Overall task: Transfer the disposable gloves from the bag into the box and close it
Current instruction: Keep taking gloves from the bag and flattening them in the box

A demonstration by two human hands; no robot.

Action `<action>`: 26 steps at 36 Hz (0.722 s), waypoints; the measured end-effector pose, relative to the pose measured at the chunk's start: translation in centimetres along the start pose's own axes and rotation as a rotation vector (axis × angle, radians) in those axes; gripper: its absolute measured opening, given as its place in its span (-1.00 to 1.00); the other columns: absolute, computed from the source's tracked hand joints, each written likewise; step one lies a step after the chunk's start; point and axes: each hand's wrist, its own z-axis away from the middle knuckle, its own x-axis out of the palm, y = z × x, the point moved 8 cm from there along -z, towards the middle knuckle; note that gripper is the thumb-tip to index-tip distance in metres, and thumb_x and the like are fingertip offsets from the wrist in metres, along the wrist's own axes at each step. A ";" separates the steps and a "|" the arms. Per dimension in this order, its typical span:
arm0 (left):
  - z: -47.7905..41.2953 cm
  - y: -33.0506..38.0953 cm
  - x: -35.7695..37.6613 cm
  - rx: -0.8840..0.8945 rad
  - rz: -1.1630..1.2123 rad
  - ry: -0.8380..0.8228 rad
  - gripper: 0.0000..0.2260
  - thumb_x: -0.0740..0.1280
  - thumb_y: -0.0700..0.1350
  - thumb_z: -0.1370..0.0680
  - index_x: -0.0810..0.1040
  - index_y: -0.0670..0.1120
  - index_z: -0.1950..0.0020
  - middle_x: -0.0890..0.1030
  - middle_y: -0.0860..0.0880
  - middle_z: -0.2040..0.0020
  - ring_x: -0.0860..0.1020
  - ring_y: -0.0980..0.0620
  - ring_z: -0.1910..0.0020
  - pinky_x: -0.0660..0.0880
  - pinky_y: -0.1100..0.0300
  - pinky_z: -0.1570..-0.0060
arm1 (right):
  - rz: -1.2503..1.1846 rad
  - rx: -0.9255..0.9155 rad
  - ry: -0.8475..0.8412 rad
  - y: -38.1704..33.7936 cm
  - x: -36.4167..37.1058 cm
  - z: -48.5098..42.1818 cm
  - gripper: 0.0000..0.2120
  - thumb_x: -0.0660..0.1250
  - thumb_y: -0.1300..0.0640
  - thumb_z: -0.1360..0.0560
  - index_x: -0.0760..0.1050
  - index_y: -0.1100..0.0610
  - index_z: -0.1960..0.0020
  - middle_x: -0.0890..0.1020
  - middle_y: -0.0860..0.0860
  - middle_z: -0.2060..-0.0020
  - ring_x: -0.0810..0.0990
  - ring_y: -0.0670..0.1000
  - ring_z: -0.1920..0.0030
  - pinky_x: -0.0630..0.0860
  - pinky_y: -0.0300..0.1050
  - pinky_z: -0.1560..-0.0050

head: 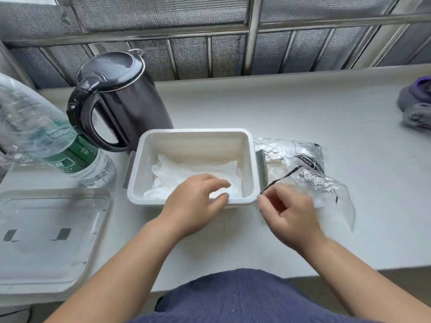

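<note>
Your left hand (196, 201) reaches over the near rim of the box (198, 132). Its fingers are loose and apart, just above the gloves (193, 169), and hold nothing. The gloves lie crumpled and white on the bottom of the open box, which stands on the counter (303, 101) right in front of you.

Your right hand (289, 210) sits just beside the box's near right corner with its fingers curled. Thumb and forefinger meet at the end of a black strip on the bag (303, 159); I cannot tell whether they actually pinch it. The clear bag lies crumpled against the box's right side and runs on under that hand.

The lid (46, 229) lies flat on the counter to the left, apart from the box. A kettle (121, 101) stands behind the box's left corner, with a bottle (46, 136) lying to its left.
</note>
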 end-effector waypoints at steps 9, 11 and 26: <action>0.6 2.5 2.3 0.028 -0.115 0.088 -0.67 0.07 0.04 -0.55 0.60 -0.03 -0.01 0.57 0.01 0.21 0.50 -0.07 0.10 0.42 0.05 0.09 | 0.267 0.379 -0.157 9.5 -2.0 4.4 -0.75 0.29 0.25 -0.49 0.56 0.25 -0.15 0.63 0.15 -0.06 0.57 0.14 -0.10 0.39 -0.13 -0.05; 0.8 2.8 2.6 0.027 -0.113 0.107 -0.76 0.15 -0.02 -0.60 0.61 -0.01 -0.04 0.58 0.02 0.18 0.51 -0.08 0.09 0.41 0.06 0.08 | 0.312 0.392 -0.232 10.1 -1.6 3.5 -0.65 0.25 0.20 -0.53 0.45 0.21 -0.31 0.53 0.13 -0.23 0.47 0.11 -0.24 0.35 -0.10 -0.16; 2.1 3.4 3.6 -0.013 -0.051 0.219 -0.69 0.14 -0.01 -0.53 0.63 -0.04 -0.08 0.65 0.01 0.05 0.58 -0.10 0.03 0.45 -0.05 0.01 | 0.275 0.519 -0.327 13.1 -0.7 3.5 -0.75 0.15 0.08 -0.56 0.43 0.10 -0.20 0.53 0.09 -0.17 0.47 0.18 -0.21 0.41 0.02 -0.16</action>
